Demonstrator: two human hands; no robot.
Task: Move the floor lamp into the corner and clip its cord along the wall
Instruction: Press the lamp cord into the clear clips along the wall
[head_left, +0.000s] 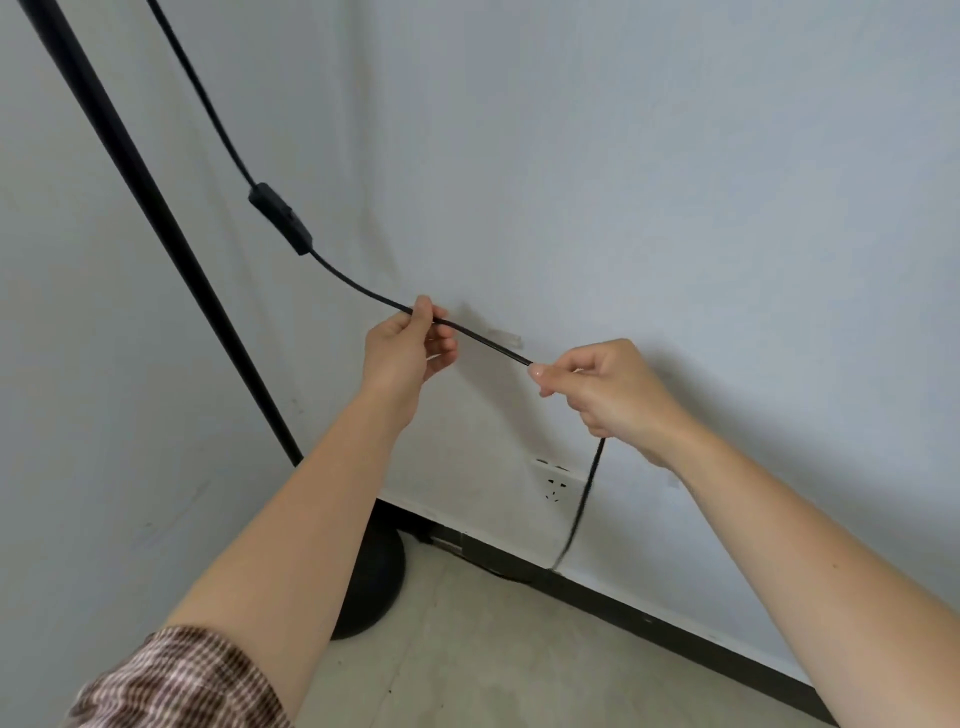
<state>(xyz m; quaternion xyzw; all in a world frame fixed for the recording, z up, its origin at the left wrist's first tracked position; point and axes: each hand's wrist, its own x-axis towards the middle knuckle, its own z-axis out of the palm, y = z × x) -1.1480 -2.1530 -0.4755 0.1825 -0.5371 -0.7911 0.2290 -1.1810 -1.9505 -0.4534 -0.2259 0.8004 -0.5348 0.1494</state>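
Observation:
The black floor lamp stands in the corner, its pole (156, 218) slanting up to the left and its round base (382, 577) on the floor. The black cord (483, 340) comes down from the top, passes through an inline switch (280, 218), and runs taut between my hands. My left hand (410, 348) pinches the cord between thumb and fingers. My right hand (608, 387) is closed on it further along, and the cord drops from that fist to the floor. A small clear clip (506, 338) sits on the wall just behind the stretched cord.
A white wall socket (558, 480) is set low in the wall below my right hand. A dark skirting board (675, 631) runs along the wall's foot. Pale tiled floor (493, 660) lies in front. A checked sleeve covers my upper left arm.

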